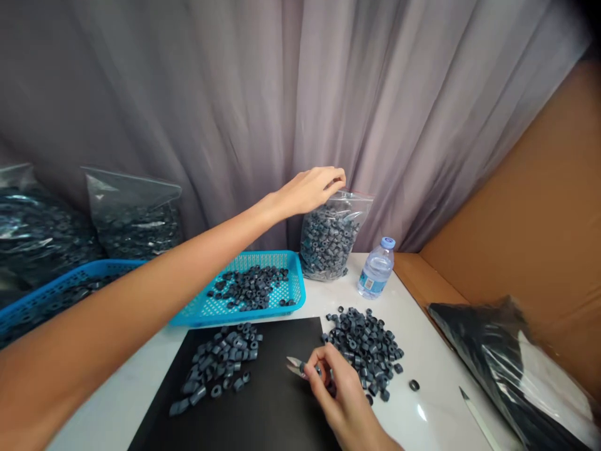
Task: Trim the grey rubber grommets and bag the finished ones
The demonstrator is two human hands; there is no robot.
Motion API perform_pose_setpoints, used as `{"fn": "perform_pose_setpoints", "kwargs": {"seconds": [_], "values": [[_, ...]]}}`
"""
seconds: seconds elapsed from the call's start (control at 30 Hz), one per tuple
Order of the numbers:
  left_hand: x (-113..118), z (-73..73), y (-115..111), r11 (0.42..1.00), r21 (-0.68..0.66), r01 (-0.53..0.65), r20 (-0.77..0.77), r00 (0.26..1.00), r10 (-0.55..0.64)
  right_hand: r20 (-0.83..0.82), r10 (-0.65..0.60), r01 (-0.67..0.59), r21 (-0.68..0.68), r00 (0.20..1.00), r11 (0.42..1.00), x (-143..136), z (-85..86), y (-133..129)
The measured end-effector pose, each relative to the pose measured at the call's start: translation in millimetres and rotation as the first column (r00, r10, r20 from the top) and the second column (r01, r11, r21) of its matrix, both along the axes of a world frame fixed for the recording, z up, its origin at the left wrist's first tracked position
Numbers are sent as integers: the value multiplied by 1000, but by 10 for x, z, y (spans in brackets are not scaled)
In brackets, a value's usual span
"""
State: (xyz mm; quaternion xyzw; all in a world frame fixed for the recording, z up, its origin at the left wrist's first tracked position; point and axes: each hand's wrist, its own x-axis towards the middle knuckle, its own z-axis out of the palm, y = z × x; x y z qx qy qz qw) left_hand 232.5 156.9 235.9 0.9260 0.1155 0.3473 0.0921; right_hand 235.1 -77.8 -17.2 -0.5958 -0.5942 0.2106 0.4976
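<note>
While the left hand (pixel 326 183) bends over a clear zip bag (pixel 328 244), the right hand (pixel 335 376) grips small cutters (pixel 297 366)

With the left arm (pixel 188 269) stretched diagonally from near left to far centre, its forearm passes above the right blue basket (pixel 237 319). Wrist slightly bent, palm down, fingers curled loosely downward at the bag's top edge; can't tell if they pinch the plastic. Bag stands upright on the white table, far side, right of that basket, packed with short grey tubes.

Right hand is near centre, coming in from the near right. Fingers wrapped round the cutters, thumb along the near side; blades point left over the black mat (pixel 282 407), tips slightly parted. Handles mostly hidden by the fingers.

Loose grey tubes (pixel 225 354) lie heaped on the mat, left of the cutters. Dark pile (pixel 369 347) sits on the table just beyond and right of the right hand; one lone ring (pixel 414 384) lies right of it. Water bottle (pixel 375 272) stands right of the upright bag. Pointed white tool (pixel 479 419) lies near right, beside a dark plastic-wrapped bundle (pixel 498 357). Grey curtain (pixel 235 94) hangs behind.
</note>
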Motion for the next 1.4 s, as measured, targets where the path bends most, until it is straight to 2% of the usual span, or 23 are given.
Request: {"fn": "perform_pose_setpoints", "kwargs": {"seconds": [0.07, 0.13, 0.2, 0.27, 0.33, 0.4, 0.5, 0.57, 0.6, 0.67, 0.7, 0.8, 0.87, 0.97, 1.03, 1.17, 1.33, 1.4], "values": [[-443, -309, -369, 999, -22, 45, -26, 999, -45, 22, -10, 10, 14, 1000, 1000, -26, -21, -35], [-925, -715, -761, 982, -189, 2, -100, 995, -21, 63, -28, 25, 50, 998, 998, -60, -63, -69], [-1358, -1130, -1094, 922, -376, -89, -209, 978, 9, 97, -42, 34, 88, 994, 996, -108, -102, -107], [-1672, -1472, -1316, 813, -559, -163, -284, 959, -3, 111, -41, 29, 103, 993, 994, -168, -125, -146], [-1845, -1707, -1432, 645, -744, -173, -286, 955, -74, 117, -26, 14, 99, 993, 995, -232, -136, -177], [-1910, -1863, -1478, 479, -865, -150, -228, 967, -110, 131, -6, -7, 103, 991, 995, -287, -149, -194], [-1929, -2043, -1491, 270, -957, -106, -125, 991, -54, 152, 33, -47, 89, 988, 995, -339, -172, -194], [-1946, -2148, -1487, 173, -982, -71, -79, 996, -37, 153, 73, -82, 53, 985, 995, -351, -179, -186], [-1961, -2190, -1484, 148, -988, -53, -59, 998, -36, 147, 93, -99, 36, 985, 994, -351, -177, -183], [-2000, -2243, -1482, 147, -988, -36, -39, 999, -13, 110, 103, -103, -6, 989, 995, -338, -162, -177], [-2022, -2253, -1482, 176, -984, -38, -37, 999, 12, 85, 86, -84, -29, 993, 996, -326, -151, -176], [-2083, -2245, -1490, 328, -943, -55, -29, 996, 84, 58, 4, 1, -84, 998, 996, -274, -131, -183], [-2111, -2239, -1501, 408, -912, -41, 1, 995, 103, 131, -4, 15, -80, 991, 997, -245, -132, -194], [-2128, -2257, -1521, 463, -886, -12, 48, 992, 119, 331, 63, -55, -35, 942, 998, -244, -135, -213], [-2131, -2274, -1534, 455, -890, -1, 62, 991, 123, 449, 90, -96, -10, 889, 995, -261, -123, -220], [-2138, -2278, -1551, 353, -936, 10, 59, 990, 129, 569, 81, -97, -3, 818, 995, -214, -74, -216], [-2140, -2250, -1576, 259, -965, 29, 64, 990, 124, 645, -117, 115, 45, 755, 992, 40, -84, -199], [-2141, -2251, -1590, 253, -967, 23, 57, 990, 128, 681, -135, 145, 43, 720, 989, 107, -118, -184]]}}
